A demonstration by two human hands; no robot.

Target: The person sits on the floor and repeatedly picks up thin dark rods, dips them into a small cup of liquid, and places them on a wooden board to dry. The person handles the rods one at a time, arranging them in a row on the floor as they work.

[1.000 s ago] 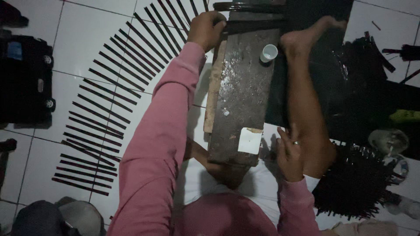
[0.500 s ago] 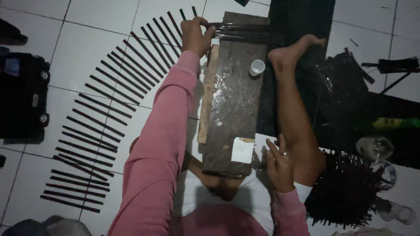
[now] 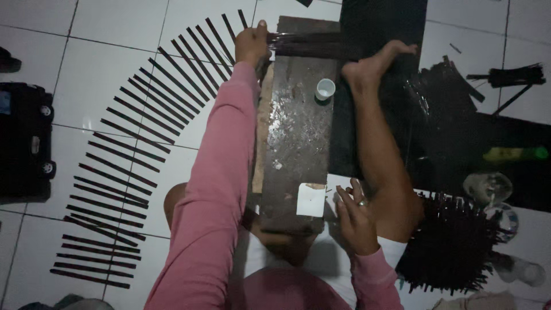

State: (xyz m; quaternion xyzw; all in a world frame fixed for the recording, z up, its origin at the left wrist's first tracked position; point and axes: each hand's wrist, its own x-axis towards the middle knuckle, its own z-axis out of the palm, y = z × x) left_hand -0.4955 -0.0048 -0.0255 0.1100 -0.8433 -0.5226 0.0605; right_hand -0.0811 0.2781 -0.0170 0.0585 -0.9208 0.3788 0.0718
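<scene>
left hand point(image 3: 252, 46) fist closed on dark stick bundle point(image 3: 310, 45), top centre | right hand point(image 3: 354, 221) fingers spread beside white paper square point(image 3: 311, 200) on board point(image 3: 298, 132) | progress: many sticks point(image 3: 126, 155) fanned out left; pile point(image 3: 453, 247) lower right apparently left

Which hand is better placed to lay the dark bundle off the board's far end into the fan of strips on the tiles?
Left, probably. The left hand already grips the dark bundle at the far end of the board, beside the fan of strips. The right hand sits at the near end, by the white square.
</scene>
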